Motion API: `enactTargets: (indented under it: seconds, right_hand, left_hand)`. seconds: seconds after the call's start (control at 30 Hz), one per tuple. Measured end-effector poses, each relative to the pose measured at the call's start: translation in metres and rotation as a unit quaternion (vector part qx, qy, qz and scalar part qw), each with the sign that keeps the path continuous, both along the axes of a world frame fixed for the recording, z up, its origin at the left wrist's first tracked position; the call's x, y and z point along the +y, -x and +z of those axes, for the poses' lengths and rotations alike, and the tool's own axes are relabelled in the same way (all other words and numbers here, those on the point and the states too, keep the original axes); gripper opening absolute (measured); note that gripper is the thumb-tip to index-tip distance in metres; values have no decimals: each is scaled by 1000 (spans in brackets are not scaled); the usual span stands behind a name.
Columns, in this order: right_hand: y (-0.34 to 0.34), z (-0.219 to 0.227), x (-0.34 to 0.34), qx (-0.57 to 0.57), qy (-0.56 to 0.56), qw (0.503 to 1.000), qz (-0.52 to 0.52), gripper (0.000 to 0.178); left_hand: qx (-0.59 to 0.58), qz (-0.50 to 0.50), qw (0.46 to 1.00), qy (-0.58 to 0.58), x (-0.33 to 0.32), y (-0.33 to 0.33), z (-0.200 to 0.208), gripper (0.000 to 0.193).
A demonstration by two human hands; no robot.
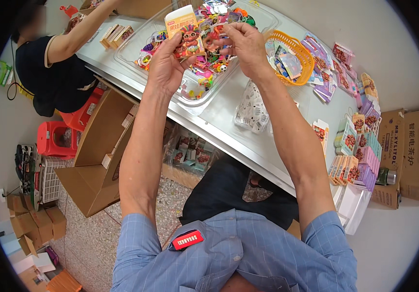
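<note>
My left hand [165, 68] grips a small orange cardboard box [185, 35] with a cartoon figure on its front. The white top flap of the box stands up. To the right of it, my right hand [249, 52] is raised with thumb and fingers pinched together; what they hold, if anything, I cannot make out. Beneath both hands lies a clear plastic tray [192, 103] heaped with small colourful trinkets [209, 73]. A clear bag of small white printed packets [252, 111] rests on the table below my right wrist.
An orange basket [308, 61] holds flat packets. Stacks of small boxes [365, 151] line the table's right end, with brown cartons [389, 187] beyond. At left, a co-worker [49, 73] reaches over the table [136, 80]. An open carton [90, 170] and red stools [56, 141] stand below.
</note>
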State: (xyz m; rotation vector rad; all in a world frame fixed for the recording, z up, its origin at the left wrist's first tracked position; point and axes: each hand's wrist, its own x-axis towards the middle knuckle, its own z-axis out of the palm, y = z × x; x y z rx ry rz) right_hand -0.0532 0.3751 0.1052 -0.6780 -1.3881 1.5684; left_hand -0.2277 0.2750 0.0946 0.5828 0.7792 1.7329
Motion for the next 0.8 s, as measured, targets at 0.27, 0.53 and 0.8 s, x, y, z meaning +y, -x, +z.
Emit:
enactTargets:
  seconds: [0.27,0.53,0.8]
  right_hand:
    - [-4,5,-2,70,51,994,63,21]
    - [-3,6,-15,-62,-116,988,84,26]
    - [2,12,11,-31,10,997,73,29]
  left_hand:
    - [-8,-119,993,-9,-2,-5,4,34]
    - [-33,-96,995,-23,-6,-3,-1,34]
    - [45,-135,990,-12,-9,-10,9,32]
